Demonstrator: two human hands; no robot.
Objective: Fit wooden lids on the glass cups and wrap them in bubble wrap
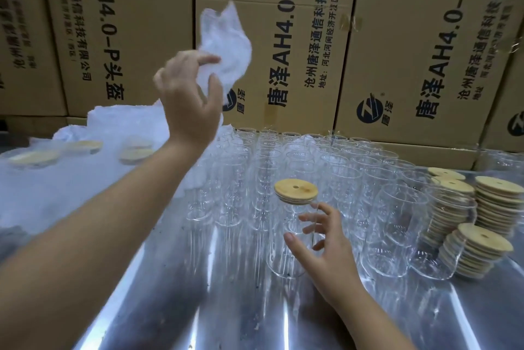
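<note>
A sheet of bubble wrap [226,40] is held up in front of the stacked cardboard boxes [397,37] by the left grip [190,100], a bare hand raised well above the surface [198,307]. The sheet is pinched between the thumb and curled fingers and hangs crumpled above them.

Lower and to the right, a lidded cup [280,261] is stood upright on the shiny metal surface, just in front of the rows of open glass cups [297,156]. It is capped by a round wooden lid [296,190] with a small hole in its top. The right grip [326,247] is curled round the cup's right side, with the thumb laid across the front of the glass and the fingers spread behind it. How firmly the glass is pressed cannot be told.

Stacks of wooden lids [496,202] are placed at the right edge, beside and behind the nearest glasses. At the far left, a heap of bubble wrap [127,122] is laid on the surface, and several wooden discs [82,146] are seen blurred among it.
</note>
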